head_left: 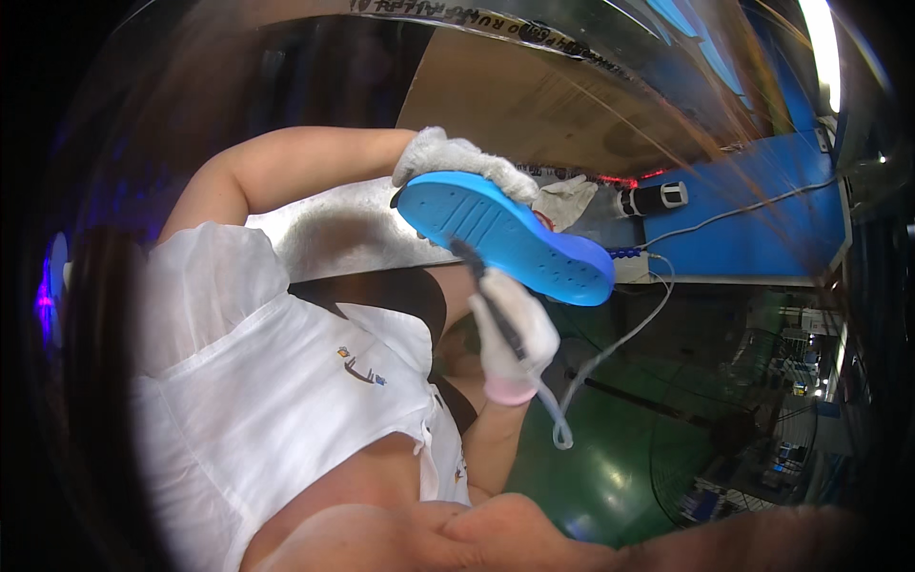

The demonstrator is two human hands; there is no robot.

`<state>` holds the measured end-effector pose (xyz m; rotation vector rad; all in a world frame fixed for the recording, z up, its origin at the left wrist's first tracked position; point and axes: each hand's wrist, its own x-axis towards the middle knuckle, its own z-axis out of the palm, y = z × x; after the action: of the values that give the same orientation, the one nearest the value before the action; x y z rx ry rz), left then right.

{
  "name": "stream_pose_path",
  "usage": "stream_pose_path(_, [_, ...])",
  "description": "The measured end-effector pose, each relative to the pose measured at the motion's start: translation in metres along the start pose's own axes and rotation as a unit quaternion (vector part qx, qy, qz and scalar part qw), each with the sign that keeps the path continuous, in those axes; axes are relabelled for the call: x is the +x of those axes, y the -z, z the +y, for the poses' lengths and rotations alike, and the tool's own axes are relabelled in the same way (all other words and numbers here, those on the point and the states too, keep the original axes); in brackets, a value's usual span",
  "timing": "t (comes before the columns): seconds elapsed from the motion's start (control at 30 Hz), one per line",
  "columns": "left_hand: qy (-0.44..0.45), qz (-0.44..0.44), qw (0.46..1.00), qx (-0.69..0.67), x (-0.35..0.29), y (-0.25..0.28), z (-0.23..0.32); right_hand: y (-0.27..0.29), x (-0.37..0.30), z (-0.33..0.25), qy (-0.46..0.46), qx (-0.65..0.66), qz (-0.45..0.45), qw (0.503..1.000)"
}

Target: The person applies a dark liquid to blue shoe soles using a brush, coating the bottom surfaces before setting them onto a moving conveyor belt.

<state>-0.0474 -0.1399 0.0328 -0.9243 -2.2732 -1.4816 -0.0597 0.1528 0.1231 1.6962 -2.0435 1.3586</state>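
Observation:
My left hand [467, 160], in a grey-white knit glove, grips a bright blue shoe sole [505, 234] along its far edge. The sole is tilted so that its face with grooves and small holes shows; the fingers behind it are partly hidden. Below it, my right hand [515, 334], in a white glove with a pink cuff, is closed around a black pen-shaped tool [498, 310]. The tool's dark tip is blurred and sits at the sole's near edge; I cannot tell whether it touches. From its rear end a clear hose [562, 419] loops away to the right.
Behind the sole lies a shiny metal bench top [329, 224] with a cardboard sheet [534, 105] beyond. A loose white glove [569, 200] and a black-and-white cylinder [658, 198] lie near a blue panel [753, 210]. A fan [729, 434] stands over green floor [610, 477].

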Motion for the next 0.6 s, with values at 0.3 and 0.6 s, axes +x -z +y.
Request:
stream_pose_path(0.3, [0.305, 0.024, 0.921, -0.24, 0.019, 0.026, 0.06, 0.012, 0.012, 0.008, 0.008, -0.077, -0.026, 0.997])
stream_pose_path(0.6, [0.272, 0.037, 0.934, -0.228, 0.018, 0.037, 0.05, 0.029, 0.008, 0.006, 0.028, -0.169, -0.084, 0.982])
